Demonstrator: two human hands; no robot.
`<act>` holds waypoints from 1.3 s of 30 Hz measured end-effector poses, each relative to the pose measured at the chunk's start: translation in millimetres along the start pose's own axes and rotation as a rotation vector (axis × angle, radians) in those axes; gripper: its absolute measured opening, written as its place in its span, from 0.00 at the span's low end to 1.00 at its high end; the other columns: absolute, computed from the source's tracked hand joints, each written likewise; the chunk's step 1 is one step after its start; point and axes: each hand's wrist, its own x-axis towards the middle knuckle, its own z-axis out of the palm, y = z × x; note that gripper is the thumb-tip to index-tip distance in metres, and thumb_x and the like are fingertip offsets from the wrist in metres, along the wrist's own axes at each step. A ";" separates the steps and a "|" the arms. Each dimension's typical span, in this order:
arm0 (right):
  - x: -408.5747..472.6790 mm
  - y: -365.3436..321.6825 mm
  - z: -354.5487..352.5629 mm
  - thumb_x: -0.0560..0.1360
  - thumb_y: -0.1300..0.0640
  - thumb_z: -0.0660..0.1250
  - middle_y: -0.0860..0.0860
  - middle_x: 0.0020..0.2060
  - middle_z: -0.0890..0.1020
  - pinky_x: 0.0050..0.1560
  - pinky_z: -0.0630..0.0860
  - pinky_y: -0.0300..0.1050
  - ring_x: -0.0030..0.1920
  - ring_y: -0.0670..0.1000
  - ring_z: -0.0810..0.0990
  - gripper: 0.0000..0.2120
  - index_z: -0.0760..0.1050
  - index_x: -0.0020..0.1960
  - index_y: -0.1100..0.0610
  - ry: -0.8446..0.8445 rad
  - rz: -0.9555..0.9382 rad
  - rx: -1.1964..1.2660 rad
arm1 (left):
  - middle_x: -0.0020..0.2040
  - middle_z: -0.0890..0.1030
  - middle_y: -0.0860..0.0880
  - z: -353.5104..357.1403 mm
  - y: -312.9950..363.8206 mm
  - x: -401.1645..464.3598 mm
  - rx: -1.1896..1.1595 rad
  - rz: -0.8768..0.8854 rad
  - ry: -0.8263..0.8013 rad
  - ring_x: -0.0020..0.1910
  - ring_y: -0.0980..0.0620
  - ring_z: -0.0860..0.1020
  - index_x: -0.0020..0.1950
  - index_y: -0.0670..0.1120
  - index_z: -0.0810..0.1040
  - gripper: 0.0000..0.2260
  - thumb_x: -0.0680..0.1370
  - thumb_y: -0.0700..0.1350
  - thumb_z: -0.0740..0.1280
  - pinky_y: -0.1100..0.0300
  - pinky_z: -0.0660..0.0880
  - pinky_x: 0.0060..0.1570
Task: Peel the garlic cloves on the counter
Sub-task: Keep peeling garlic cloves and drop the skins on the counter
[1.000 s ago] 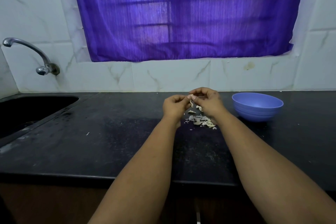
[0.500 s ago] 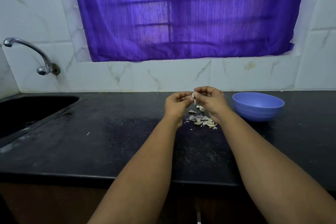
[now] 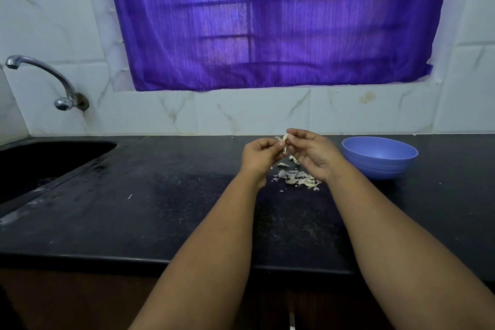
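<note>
Both hands are raised a little above the black counter (image 3: 160, 209), fingertips meeting. My left hand (image 3: 258, 157) and my right hand (image 3: 312, 153) pinch one small pale garlic clove (image 3: 284, 142) between them, with a flake of its skin sticking out at the top. Under the hands lies a pile of garlic skins and cloves (image 3: 297, 178) on the counter. I cannot tell which pieces in the pile are whole cloves.
A blue plastic bowl (image 3: 380, 157) stands on the counter just right of my right hand. A dark sink (image 3: 40, 163) is sunk into the counter at the far left, under a metal tap (image 3: 40, 78). A purple curtain (image 3: 267, 21) hangs behind.
Both hands have lifted slightly and the right fingertips have worked upward along the clove, pulling skin away at its top. The pile and bowl have not moved.
</note>
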 end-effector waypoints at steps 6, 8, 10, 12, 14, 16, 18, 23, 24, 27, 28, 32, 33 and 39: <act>-4.5 -8.3 -4.7 0.78 0.69 0.61 0.53 0.37 0.83 0.38 0.79 0.34 0.36 0.45 0.82 0.08 0.78 0.50 0.60 -0.120 0.184 0.216 | 0.37 0.82 0.46 0.0 9.0 -5.3 -0.067 -0.049 -0.049 0.33 0.55 0.82 0.40 0.39 0.78 0.05 0.75 0.33 0.69 0.66 0.78 0.37; -7.3 -10.1 -6.0 0.78 0.68 0.60 0.53 0.37 0.82 0.38 0.80 0.34 0.36 0.45 0.82 0.08 0.77 0.51 0.60 -0.158 0.211 0.235 | 0.36 0.82 0.46 0.1 12.0 -6.8 -0.088 -0.078 -0.064 0.32 0.55 0.81 0.41 0.40 0.78 0.05 0.75 0.33 0.68 0.67 0.77 0.35; -9.3 -11.0 -5.8 0.78 0.68 0.60 0.53 0.36 0.82 0.38 0.80 0.34 0.35 0.45 0.82 0.08 0.77 0.51 0.60 -0.175 0.221 0.244 | 0.35 0.82 0.47 -0.3 13.4 -7.3 -0.106 -0.095 -0.077 0.31 0.56 0.81 0.42 0.40 0.78 0.04 0.75 0.32 0.68 0.68 0.77 0.33; -10.4 -11.7 -5.1 0.76 0.67 0.61 0.53 0.35 0.82 0.38 0.79 0.34 0.35 0.45 0.82 0.08 0.77 0.51 0.60 -0.184 0.228 0.253 | 0.34 0.83 0.47 0.3 14.0 -8.0 -0.109 -0.099 -0.089 0.31 0.56 0.81 0.42 0.40 0.79 0.04 0.75 0.33 0.68 0.68 0.76 0.32; -11.1 -12.4 -4.8 0.73 0.67 0.63 0.52 0.35 0.82 0.38 0.79 0.34 0.34 0.45 0.81 0.09 0.77 0.51 0.60 -0.190 0.232 0.246 | 0.34 0.83 0.48 0.3 14.1 -8.3 -0.111 -0.109 -0.108 0.30 0.57 0.80 0.42 0.40 0.79 0.04 0.75 0.33 0.68 0.69 0.76 0.32; -11.4 -12.9 -6.1 0.71 0.65 0.64 0.52 0.35 0.82 0.38 0.79 0.34 0.34 0.44 0.81 0.10 0.77 0.51 0.59 -0.193 0.239 0.227 | 0.34 0.82 0.48 -0.2 14.8 -8.7 -0.105 -0.118 -0.120 0.30 0.57 0.80 0.43 0.39 0.78 0.04 0.75 0.33 0.67 0.69 0.76 0.32; -11.5 -13.3 -7.7 0.71 0.64 0.66 0.51 0.36 0.82 0.38 0.78 0.35 0.35 0.45 0.81 0.10 0.78 0.51 0.58 -0.202 0.256 0.178 | 0.34 0.82 0.48 -0.3 15.1 -8.8 -0.082 -0.120 -0.137 0.30 0.58 0.79 0.43 0.40 0.78 0.03 0.75 0.33 0.68 0.70 0.75 0.32; -10.2 -11.8 -9.8 0.72 0.61 0.66 0.53 0.39 0.83 0.38 0.79 0.38 0.36 0.47 0.79 0.08 0.79 0.51 0.57 -0.219 0.274 0.105 | 0.31 0.81 0.50 4.0 12.6 -11.9 -0.019 -0.104 -0.171 0.29 0.59 0.78 0.41 0.43 0.79 0.06 0.76 0.34 0.67 0.71 0.74 0.32; -10.0 -11.3 -9.8 0.73 0.61 0.66 0.53 0.40 0.83 0.38 0.80 0.39 0.36 0.48 0.80 0.08 0.78 0.51 0.57 -0.220 0.267 0.113 | 0.31 0.81 0.51 4.5 11.8 -11.8 -0.011 -0.100 -0.168 0.29 0.59 0.77 0.40 0.43 0.79 0.07 0.77 0.35 0.67 0.71 0.74 0.32; -8.6 -10.0 -9.8 0.75 0.63 0.63 0.54 0.41 0.82 0.40 0.80 0.39 0.38 0.49 0.80 0.08 0.78 0.53 0.58 -0.227 0.245 0.134 | 0.29 0.79 0.50 4.0 10.9 -10.7 0.012 -0.089 -0.147 0.28 0.59 0.76 0.38 0.43 0.78 0.08 0.77 0.35 0.66 0.70 0.73 0.31; -7.8 -9.7 -9.6 0.76 0.64 0.62 0.54 0.41 0.82 0.42 0.81 0.39 0.39 0.49 0.80 0.09 0.78 0.53 0.58 -0.235 0.232 0.136 | 0.29 0.78 0.50 3.6 10.9 -10.0 0.021 -0.086 -0.133 0.27 0.59 0.75 0.37 0.44 0.78 0.09 0.77 0.36 0.67 0.70 0.73 0.30; -6.3 -9.4 -9.1 0.73 0.65 0.64 0.54 0.45 0.82 0.47 0.79 0.38 0.45 0.49 0.80 0.10 0.78 0.53 0.60 -0.281 0.177 0.115 | 0.27 0.77 0.51 4.4 11.1 -9.5 0.046 -0.059 -0.060 0.26 0.60 0.74 0.38 0.43 0.78 0.08 0.77 0.37 0.67 0.70 0.70 0.27; -6.5 -9.5 -8.7 0.73 0.65 0.64 0.54 0.45 0.82 0.47 0.78 0.38 0.46 0.49 0.80 0.10 0.78 0.53 0.60 -0.284 0.165 0.101 | 0.27 0.77 0.52 4.4 10.7 -9.7 0.061 -0.053 -0.048 0.26 0.60 0.73 0.38 0.43 0.78 0.08 0.77 0.37 0.67 0.70 0.70 0.27; -5.1 -7.2 -7.3 0.79 0.66 0.60 0.50 0.39 0.81 0.42 0.77 0.37 0.42 0.46 0.78 0.10 0.78 0.52 0.57 -0.215 0.117 0.027 | 0.31 0.74 0.49 5.8 11.0 -7.8 0.140 -0.064 0.095 0.27 0.55 0.71 0.36 0.45 0.73 0.10 0.77 0.39 0.65 0.66 0.68 0.27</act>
